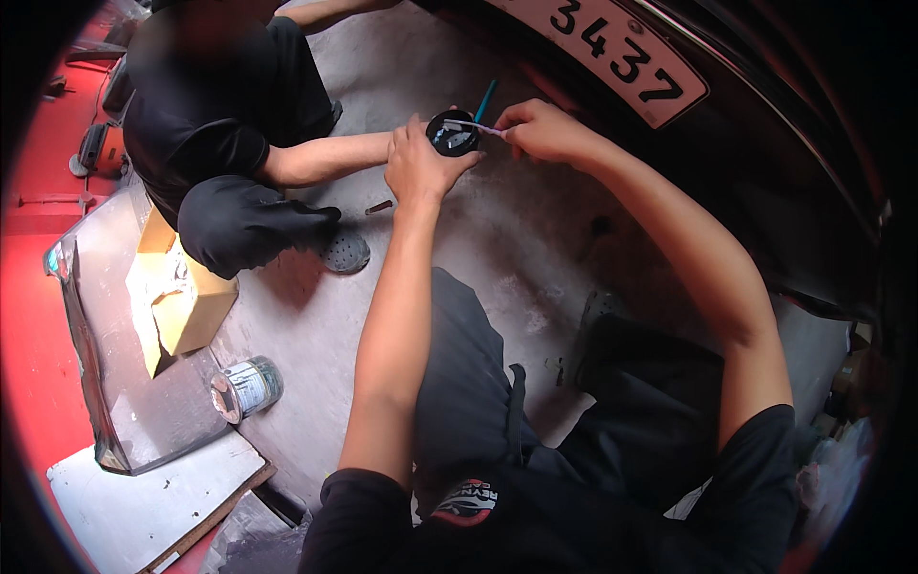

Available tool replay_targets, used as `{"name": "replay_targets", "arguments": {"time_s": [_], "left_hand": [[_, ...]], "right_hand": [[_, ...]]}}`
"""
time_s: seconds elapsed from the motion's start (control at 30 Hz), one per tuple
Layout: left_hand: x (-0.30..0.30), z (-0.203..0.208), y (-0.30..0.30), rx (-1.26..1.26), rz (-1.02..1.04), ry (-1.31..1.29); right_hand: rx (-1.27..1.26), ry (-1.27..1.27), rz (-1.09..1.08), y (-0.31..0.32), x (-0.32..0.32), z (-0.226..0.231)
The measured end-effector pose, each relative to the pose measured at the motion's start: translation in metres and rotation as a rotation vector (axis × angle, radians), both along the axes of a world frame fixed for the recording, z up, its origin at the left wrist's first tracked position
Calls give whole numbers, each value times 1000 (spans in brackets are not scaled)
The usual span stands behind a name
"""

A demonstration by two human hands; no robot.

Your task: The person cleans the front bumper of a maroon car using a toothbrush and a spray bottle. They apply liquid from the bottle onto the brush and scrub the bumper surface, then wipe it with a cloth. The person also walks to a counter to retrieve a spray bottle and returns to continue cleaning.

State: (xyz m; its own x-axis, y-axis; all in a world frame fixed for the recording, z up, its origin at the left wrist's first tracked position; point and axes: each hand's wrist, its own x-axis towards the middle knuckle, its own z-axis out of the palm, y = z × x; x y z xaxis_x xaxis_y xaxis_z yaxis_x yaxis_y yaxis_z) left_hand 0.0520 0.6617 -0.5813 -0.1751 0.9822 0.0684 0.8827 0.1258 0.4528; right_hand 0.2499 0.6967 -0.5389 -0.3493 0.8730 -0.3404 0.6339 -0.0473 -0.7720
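My left hand (pixel 423 165) is wrapped round a small round black cup (pixel 453 145) with a dark, glossy inside. In my right hand (pixel 543 132), the fingers pinch a thin pale stick (pixel 486 128), whose far end reaches over the cup's opening. Just beyond the cup a teal stick (pixel 487 99) slants up; what it rests in is hidden. A co-worker's forearm (pixel 335 159) comes in from the left as far as the cup, and that person's hand is mostly covered by my left hand.
A dark car bumper with a white number plate (pixel 612 57) curves along the upper right. The co-worker crouches at the upper left. On the left stand an opened yellow box (pixel 196 311), a paint-stained can (pixel 247 388) lying tilted, and a white board (pixel 153 502).
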Motion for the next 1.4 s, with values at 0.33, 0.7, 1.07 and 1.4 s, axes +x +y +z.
{"name": "replay_targets", "arguments": {"time_s": [0.33, 0.7, 1.07, 1.4], "left_hand": [[25, 13, -112, 146, -124, -495], [160, 27, -189, -466, -1006, -637], [211, 46, -220, -744, -1538, -34], [225, -34, -207, -986, -1451, 432]], "right_hand": [[-652, 744, -356, -102, 87, 44], [-478, 433, -523, -249, 196, 39], [-307, 883, -614, -341, 294, -66], [289, 1364, -969, -416, 270, -120]]}}
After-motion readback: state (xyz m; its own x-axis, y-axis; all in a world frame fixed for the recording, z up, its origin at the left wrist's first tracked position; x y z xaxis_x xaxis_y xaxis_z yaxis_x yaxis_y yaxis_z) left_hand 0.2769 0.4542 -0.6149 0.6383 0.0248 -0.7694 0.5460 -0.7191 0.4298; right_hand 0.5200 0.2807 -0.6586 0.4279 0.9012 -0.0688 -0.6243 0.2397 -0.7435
